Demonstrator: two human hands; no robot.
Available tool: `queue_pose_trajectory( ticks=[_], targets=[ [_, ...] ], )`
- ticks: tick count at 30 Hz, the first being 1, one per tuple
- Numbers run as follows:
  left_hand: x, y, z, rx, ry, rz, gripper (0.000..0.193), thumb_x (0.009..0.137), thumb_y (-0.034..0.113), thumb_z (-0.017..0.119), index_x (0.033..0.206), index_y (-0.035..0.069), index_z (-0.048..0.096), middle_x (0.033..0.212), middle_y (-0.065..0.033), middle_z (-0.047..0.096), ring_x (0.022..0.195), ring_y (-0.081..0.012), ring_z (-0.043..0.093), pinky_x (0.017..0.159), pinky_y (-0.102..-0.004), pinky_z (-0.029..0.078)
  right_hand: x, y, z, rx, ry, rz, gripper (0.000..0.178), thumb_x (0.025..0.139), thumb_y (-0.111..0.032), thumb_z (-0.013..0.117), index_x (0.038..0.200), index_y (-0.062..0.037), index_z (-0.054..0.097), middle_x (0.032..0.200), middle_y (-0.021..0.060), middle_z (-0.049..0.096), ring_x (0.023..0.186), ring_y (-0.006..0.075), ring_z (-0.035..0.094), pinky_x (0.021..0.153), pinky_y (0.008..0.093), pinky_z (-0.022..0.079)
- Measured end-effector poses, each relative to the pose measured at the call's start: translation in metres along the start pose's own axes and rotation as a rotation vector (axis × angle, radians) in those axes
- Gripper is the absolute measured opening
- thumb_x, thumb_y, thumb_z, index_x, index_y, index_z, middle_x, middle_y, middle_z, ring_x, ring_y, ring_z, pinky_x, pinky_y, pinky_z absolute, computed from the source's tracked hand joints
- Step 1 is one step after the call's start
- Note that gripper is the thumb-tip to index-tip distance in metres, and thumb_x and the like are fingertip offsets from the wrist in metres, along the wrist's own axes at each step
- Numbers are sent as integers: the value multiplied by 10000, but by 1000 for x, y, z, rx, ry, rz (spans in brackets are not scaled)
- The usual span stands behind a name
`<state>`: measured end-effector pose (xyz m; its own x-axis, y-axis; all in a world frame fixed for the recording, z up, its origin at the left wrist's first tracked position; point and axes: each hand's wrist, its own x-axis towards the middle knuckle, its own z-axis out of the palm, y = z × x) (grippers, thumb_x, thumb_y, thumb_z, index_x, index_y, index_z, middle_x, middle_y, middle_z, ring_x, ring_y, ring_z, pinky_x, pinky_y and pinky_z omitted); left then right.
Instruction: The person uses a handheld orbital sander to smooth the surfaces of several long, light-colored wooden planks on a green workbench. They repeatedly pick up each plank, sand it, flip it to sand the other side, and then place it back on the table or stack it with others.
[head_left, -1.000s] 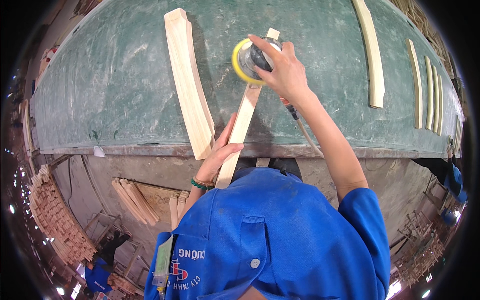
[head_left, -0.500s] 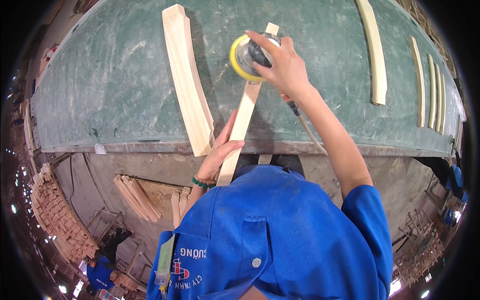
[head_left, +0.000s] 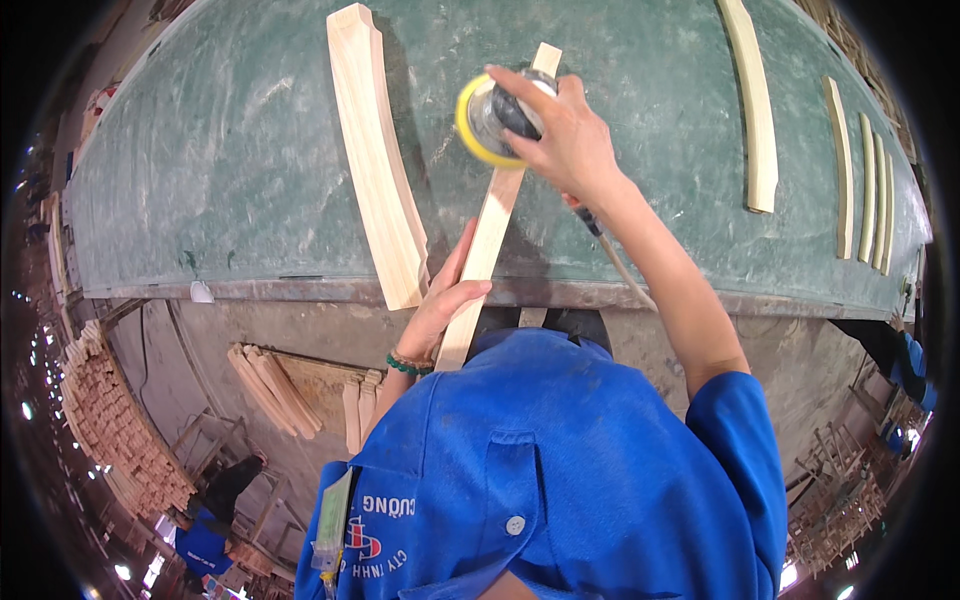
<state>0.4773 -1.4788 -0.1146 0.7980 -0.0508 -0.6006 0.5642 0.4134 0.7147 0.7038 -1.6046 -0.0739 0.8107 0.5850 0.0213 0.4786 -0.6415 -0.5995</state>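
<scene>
My right hand [head_left: 570, 135] grips a round orbital sander [head_left: 490, 120] with a yellow-rimmed pad. The sander rests on the upper part of a long, narrow pale wood strip [head_left: 490, 230] and hides a stretch of it. My left hand [head_left: 445, 305] is closed round the strip's near part, thumb on top and fingers along its left side. The strip slants over the green table's front edge toward my body. Just left of it lies a wider, curved wooden piece [head_left: 370, 150] with shaped ends, its near end beside my left hand.
Several curved wood pieces [head_left: 752, 110] lie on the right of the green table [head_left: 250, 200]. The sander's hose [head_left: 625, 265] runs down past the table edge. Stacked wood [head_left: 120, 430] stands at lower left, more pieces [head_left: 272, 390] below the table. A person in blue [head_left: 205, 540] is at lower left.
The sander has shifted very slightly to the left along with my right hand. My left hand keeps its hold on the wood strip.
</scene>
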Motion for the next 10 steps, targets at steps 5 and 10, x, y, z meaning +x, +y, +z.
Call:
queue_pose_trajectory(
  ticks=[5,10],
  targets=[
    [0,-5,0,30,18,27,929,814,223,643,1574,54,137,1623,-131,177,1491,-236,183,1155,-332,237,-3,-1,1,15,6,-41,695,804,-232,729,1409,-443,459,1070,180,508,877,352,661,781,430,566],
    [-1,-5,4,-19,14,-4,934,811,236,647,1575,65,138,1627,-137,163,1497,-238,170,1180,-314,161,7,6,0,-10,8,-23,742,772,-228,748,1421,-413,441,1137,222,485,893,387,680,780,438,576]
  ],
)
